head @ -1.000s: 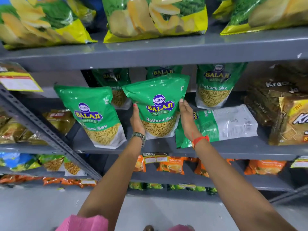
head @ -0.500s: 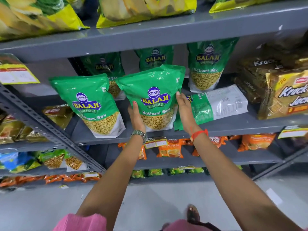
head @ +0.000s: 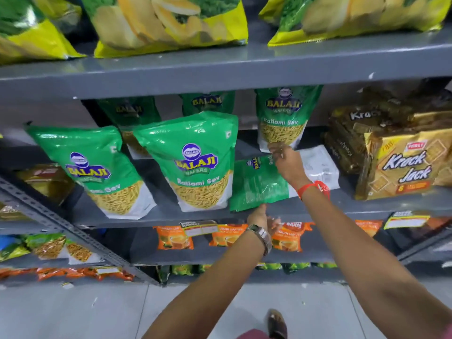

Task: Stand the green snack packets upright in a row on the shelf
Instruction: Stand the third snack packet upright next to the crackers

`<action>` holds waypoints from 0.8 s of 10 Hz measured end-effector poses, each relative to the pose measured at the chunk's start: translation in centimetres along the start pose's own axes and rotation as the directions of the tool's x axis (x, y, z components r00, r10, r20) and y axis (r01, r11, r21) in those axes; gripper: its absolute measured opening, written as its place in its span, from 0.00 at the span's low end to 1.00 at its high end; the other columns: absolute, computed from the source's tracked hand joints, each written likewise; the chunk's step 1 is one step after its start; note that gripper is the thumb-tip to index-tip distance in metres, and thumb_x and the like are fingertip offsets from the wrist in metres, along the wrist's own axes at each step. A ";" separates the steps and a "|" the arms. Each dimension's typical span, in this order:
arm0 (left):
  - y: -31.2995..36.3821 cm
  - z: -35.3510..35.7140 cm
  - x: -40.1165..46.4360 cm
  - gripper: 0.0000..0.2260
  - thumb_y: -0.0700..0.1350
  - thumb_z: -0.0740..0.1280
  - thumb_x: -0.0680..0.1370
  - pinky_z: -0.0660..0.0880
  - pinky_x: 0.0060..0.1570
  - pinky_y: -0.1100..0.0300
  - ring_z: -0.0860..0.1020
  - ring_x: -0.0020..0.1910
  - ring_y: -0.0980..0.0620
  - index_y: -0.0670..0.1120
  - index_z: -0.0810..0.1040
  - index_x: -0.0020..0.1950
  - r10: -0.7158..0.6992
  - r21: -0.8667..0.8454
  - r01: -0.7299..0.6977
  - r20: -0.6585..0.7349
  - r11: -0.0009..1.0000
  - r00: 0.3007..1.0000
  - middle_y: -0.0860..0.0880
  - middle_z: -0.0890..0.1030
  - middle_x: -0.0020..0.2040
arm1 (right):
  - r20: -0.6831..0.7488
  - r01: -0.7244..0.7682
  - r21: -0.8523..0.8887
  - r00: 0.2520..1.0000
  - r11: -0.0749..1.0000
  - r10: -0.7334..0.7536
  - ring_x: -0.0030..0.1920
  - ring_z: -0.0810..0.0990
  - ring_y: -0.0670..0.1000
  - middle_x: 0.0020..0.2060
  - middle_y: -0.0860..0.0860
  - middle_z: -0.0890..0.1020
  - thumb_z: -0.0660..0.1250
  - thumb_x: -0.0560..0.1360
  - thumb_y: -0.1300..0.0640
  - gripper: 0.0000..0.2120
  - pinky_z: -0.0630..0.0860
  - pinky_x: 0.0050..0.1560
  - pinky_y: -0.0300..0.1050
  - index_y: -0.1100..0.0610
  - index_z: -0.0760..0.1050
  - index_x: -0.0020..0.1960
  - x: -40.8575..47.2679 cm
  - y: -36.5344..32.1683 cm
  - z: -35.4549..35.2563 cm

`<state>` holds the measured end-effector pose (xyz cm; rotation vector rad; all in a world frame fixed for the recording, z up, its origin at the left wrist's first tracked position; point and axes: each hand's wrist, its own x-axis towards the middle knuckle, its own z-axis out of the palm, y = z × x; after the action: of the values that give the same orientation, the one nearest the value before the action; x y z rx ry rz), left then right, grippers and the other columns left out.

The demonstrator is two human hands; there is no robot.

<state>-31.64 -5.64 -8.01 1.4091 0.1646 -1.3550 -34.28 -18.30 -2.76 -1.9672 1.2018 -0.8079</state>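
Sideways lies the green packet (head: 259,184), top left; both hands' grip unclear.

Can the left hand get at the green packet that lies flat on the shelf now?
Probably yes. The left hand is already at the lower front corner of the lying packet, nothing between them; the right hand rests on top.
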 end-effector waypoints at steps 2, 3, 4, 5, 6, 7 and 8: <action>1.3 3.1 0.2 0.21 0.47 0.53 0.80 0.74 0.48 0.58 0.72 0.63 0.41 0.36 0.63 0.69 0.000 -0.133 0.009 0.064 0.991 0.998 0.39 0.76 0.61 | 0.330 0.115 -0.486 0.942 0.866 0.060 0.58 0.76 0.65 0.59 0.64 0.78 0.56 0.74 0.62 0.18 0.74 0.59 0.57 0.57 0.74 0.62 5.8 1.4 -1.3; 1.2 3.6 0.6 0.20 0.46 0.53 0.81 0.68 0.65 0.53 0.69 0.69 0.42 0.36 0.63 0.69 -0.007 -0.132 0.016 0.068 0.991 0.998 0.38 0.69 0.69 | 0.442 0.134 -0.563 0.883 0.815 0.160 0.59 0.75 0.65 0.60 0.65 0.77 0.56 0.74 0.60 0.18 0.73 0.61 0.59 0.59 0.72 0.62 7.8 2.1 -0.9; 1.4 4.0 1.1 0.19 0.44 0.53 0.81 0.68 0.64 0.51 0.66 0.70 0.43 0.38 0.62 0.70 -0.075 -0.201 0.086 0.061 0.976 0.995 0.39 0.66 0.72 | 0.481 0.082 -0.537 0.847 0.840 0.225 0.58 0.75 0.63 0.59 0.64 0.77 0.56 0.74 0.60 0.18 0.72 0.60 0.55 0.62 0.71 0.61 9.1 2.4 -0.6; 1.2 4.3 0.9 0.20 0.45 0.57 0.80 0.70 0.60 0.49 0.69 0.68 0.43 0.37 0.63 0.69 -0.058 -0.203 0.059 0.010 0.977 0.998 0.40 0.68 0.70 | 0.465 -0.032 -0.479 0.838 0.877 0.285 0.51 0.75 0.58 0.50 0.60 0.77 0.56 0.73 0.58 0.15 0.71 0.53 0.50 0.62 0.73 0.57 9.1 2.1 -0.7; 1.1 4.7 0.6 0.19 0.43 0.57 0.79 0.77 0.43 0.52 0.75 0.59 0.40 0.36 0.65 0.67 -0.051 -0.294 0.031 -0.060 0.955 0.997 0.39 0.72 0.66 | 0.427 -0.093 -0.440 0.853 0.893 0.299 0.53 0.76 0.59 0.51 0.61 0.78 0.58 0.73 0.52 0.13 0.70 0.55 0.49 0.59 0.74 0.50 8.9 2.3 -1.1; 0.5 4.3 2.1 0.09 0.43 0.55 0.80 0.77 0.26 0.64 0.77 0.36 0.51 0.41 0.71 0.51 0.030 -0.203 -0.041 -0.056 0.978 0.998 0.45 0.78 0.45 | 0.368 -0.165 -0.392 0.874 0.905 0.319 0.60 0.74 0.61 0.57 0.59 0.78 0.62 0.70 0.41 0.24 0.67 0.66 0.54 0.59 0.75 0.55 8.9 2.7 -1.7; -0.4 4.3 2.0 0.12 0.41 0.54 0.80 0.76 0.22 0.66 0.77 0.19 0.60 0.45 0.67 0.36 0.047 -0.169 -0.060 -0.077 0.984 0.996 0.51 0.80 0.25 | 0.365 -0.218 -0.282 0.876 0.934 0.315 0.61 0.74 0.60 0.60 0.57 0.77 0.66 0.65 0.35 0.35 0.69 0.67 0.54 0.57 0.71 0.63 8.1 2.7 -3.4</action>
<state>-33.86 -9.83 -8.56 1.3101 0.2826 -1.2166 -35.20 -27.40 -1.73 -1.9611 1.3157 -0.1045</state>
